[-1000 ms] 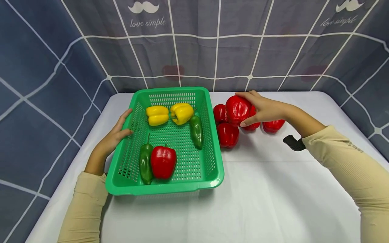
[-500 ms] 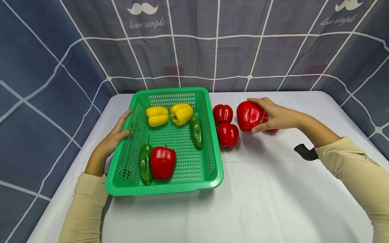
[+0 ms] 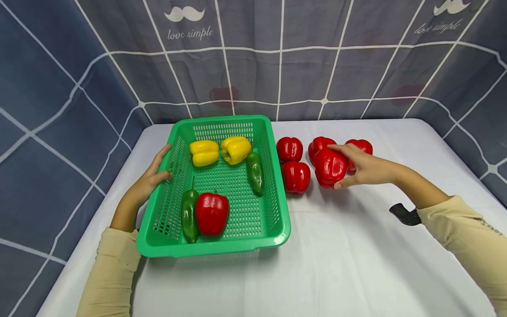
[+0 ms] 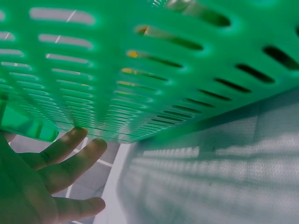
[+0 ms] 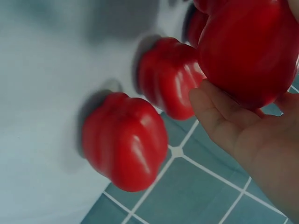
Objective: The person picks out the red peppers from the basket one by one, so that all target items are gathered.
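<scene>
In the head view my right hand (image 3: pixel 363 166) holds a red bell pepper (image 3: pixel 330 167) between thumb and fingers. In the right wrist view the held bell pepper (image 5: pixel 250 51) sits above the fingers. My left hand (image 3: pixel 147 181) rests at the left rim of a green plastic basket (image 3: pixel 214 250), thumb over the rim; the left wrist view has straight, spread fingers (image 4: pixel 70 170) along its slotted wall. Inside the basket lie two yellow bell peppers (image 3: pixel 204 153), two long green peppers (image 3: pixel 190 215) and one red bell pepper (image 3: pixel 212 214).
Two red bell peppers (image 3: pixel 296 177) stand close to the basket's right side. Another red bell pepper (image 3: pixel 319 145) is behind the held one, and a further red bell pepper (image 3: pixel 362 146) is partly hidden by my right hand. A gridded grey curtain (image 3: pixel 253 75) encloses the white table (image 3: pixel 336 264).
My right hand has carried the held red bell pepper rightward, then nearer to me, uncovering the bell peppers behind it. My left hand and the basket have stayed in place.
</scene>
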`<state>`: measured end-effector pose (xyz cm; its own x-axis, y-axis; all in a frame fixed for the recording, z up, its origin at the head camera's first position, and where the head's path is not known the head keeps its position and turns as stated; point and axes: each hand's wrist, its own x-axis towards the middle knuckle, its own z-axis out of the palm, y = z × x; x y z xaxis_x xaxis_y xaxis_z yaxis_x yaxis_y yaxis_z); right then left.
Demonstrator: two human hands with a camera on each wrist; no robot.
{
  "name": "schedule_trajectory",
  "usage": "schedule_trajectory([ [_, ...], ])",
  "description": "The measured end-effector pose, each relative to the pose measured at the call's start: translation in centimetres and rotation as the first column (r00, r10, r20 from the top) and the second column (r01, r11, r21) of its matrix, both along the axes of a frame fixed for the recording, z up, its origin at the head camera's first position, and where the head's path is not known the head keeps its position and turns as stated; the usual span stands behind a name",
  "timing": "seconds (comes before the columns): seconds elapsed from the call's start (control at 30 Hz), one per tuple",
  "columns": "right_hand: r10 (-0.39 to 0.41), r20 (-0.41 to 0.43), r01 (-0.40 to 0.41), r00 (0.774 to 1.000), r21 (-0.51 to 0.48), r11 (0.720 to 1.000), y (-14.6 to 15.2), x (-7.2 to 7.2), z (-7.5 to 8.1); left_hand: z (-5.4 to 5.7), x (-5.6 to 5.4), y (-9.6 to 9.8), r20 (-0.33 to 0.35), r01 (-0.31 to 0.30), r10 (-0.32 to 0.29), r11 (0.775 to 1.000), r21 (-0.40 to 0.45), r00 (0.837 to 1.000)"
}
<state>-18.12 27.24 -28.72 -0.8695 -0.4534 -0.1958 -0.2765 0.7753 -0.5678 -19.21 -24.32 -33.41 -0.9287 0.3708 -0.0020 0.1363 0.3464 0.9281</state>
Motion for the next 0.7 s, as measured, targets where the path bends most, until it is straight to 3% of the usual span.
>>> schedule_trajectory([
  [0.23,0.003,0.051,-0.004,0.999,0.02,1.0,0.4,0.5,-1.1,-0.1,0.0,0.0,0.002,-0.004,0.004,1.0,0.005,1.0],
  [0.7,0.019,0.043,-0.019,0.999,-0.01,1.0,0.5,0.6,-4.1,-0.1,0.0,0.1,0.005,-0.004,0.004,1.0,0.012,1.0],
])
